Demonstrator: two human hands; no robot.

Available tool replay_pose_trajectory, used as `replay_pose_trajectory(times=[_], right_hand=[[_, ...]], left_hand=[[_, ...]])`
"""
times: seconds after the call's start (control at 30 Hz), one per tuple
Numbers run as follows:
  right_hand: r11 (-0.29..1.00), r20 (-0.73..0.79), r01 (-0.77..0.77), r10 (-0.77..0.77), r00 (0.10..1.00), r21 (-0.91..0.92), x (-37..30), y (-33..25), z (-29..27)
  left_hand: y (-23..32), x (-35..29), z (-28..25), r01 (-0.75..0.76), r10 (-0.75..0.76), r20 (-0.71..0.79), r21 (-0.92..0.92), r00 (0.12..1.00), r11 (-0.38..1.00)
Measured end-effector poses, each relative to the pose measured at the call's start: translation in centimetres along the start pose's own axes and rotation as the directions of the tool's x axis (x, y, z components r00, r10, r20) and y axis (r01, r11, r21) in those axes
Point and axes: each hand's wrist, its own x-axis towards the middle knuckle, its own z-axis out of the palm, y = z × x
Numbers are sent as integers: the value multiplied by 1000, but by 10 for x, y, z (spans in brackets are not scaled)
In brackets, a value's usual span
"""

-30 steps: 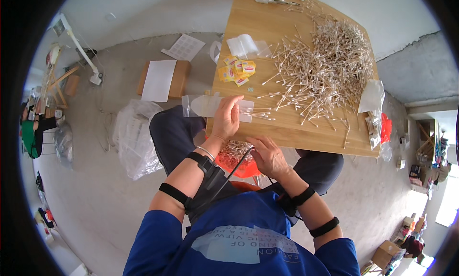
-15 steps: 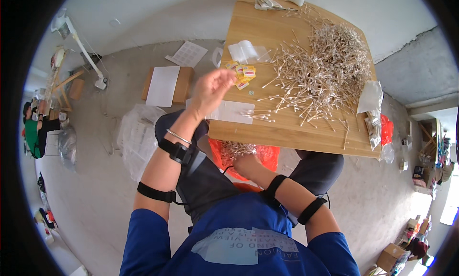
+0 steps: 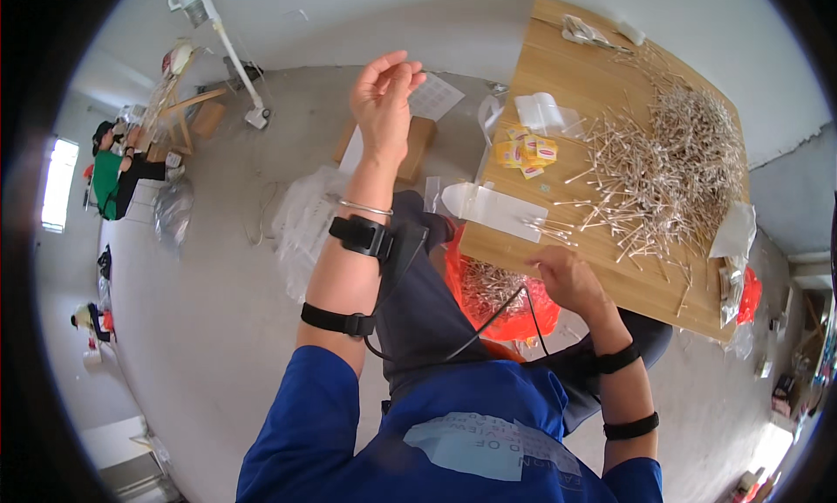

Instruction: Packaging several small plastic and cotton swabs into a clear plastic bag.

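My left hand (image 3: 384,106) is raised beyond the table's left edge, over a cardboard box. Its fingers are loosely bent and apart, with nothing seen in them. At the table's near edge, my right hand (image 3: 568,279) is closed, with its fingertips bent down; whatever they hold, if anything, is hidden. Just beyond it, a few cotton swabs (image 3: 551,231) lie across the end of a flat white packet (image 3: 497,210). A large heap of cotton swabs (image 3: 676,163) covers the table's right side. Below the near edge, a red plastic bag (image 3: 540,316) holds more swabs.
On the wooden table (image 3: 549,84) lie yellow-and-white labels (image 3: 527,152) and a roll of clear film (image 3: 540,111). A cardboard box (image 3: 421,141) and a clear plastic bag (image 3: 309,224) are on the floor to the left. A person in green (image 3: 109,176) is farther left.
My left hand has moved up and away from the labels. My right hand has come out of the red bag to the table's near edge. The view has shifted left.
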Motion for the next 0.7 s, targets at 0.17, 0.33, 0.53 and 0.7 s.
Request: replay_pose_trajectory(times=[0.17, 0.33, 0.53, 0.7], right_hand=[[872, -204, 277, -210, 956, 403, 7, -51, -17], [897, 227, 313, -390, 892, 311, -1, -77, 55], [920, 138, 156, -218, 966, 360, 12, -50, 56], [997, -361, -83, 81, 929, 10, 37, 18, 11]], left_hand=[[-8, -6, -3, 65, -69, -53, -85, 996, 994], [-19, -9, -15, -26, -1, 110, 244, 994, 969], [-17, -82, 14, -487, -41, 719, 511, 694, 708], [-60, -163, 14, -501, -100, 849, 397, 519, 769]])
